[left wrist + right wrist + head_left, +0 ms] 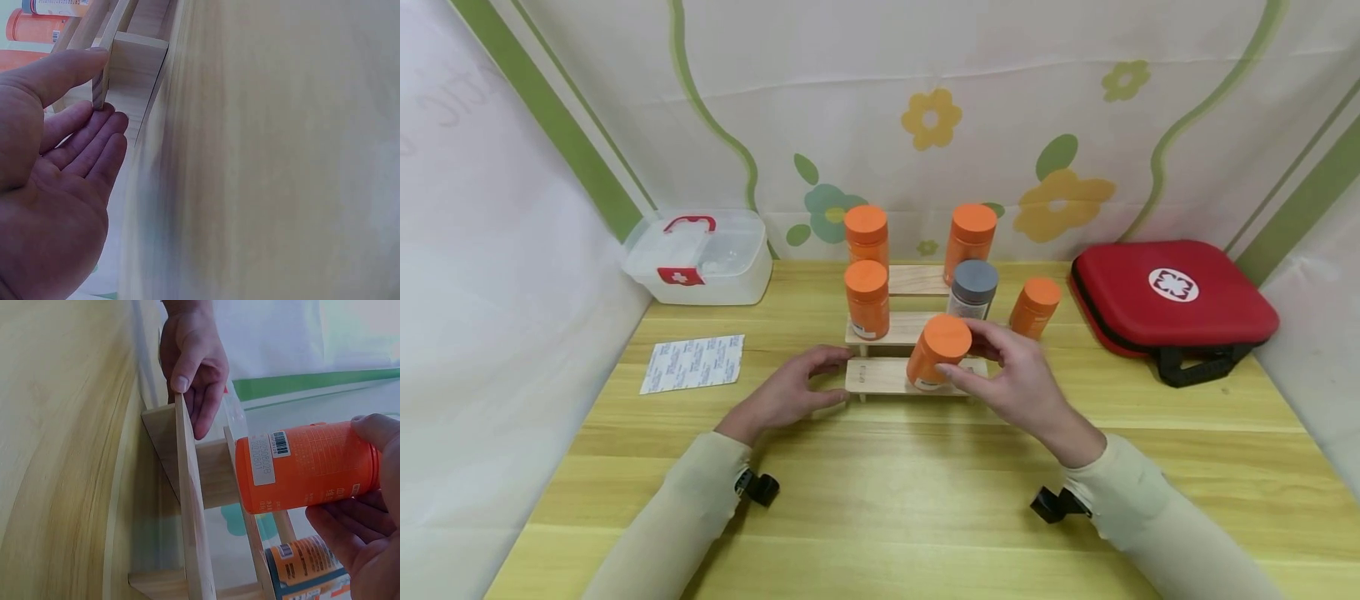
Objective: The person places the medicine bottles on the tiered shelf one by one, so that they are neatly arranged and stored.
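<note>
An orange pill bottle [929,364] with an orange lid is gripped near its top by my right hand [1018,379], thumb on one side and fingers on the other. It leans slightly over the lowest step of a wooden tiered rack [880,377]; in the right wrist view a gap shows between its base and that step's board. My left hand [796,387] holds the left end of the same step, thumb on top and fingers below, as the left wrist view shows. Behind, the middle step carries an orange bottle [868,310] and a grey-lidded bottle [973,287].
Two orange bottles stand on the top step, left [867,229] and right [970,237]. Another orange bottle [1034,308] is right of the rack. A red first-aid case [1120,287] lies far right; a clear box [722,279] and a blister sheet [692,364] lie left.
</note>
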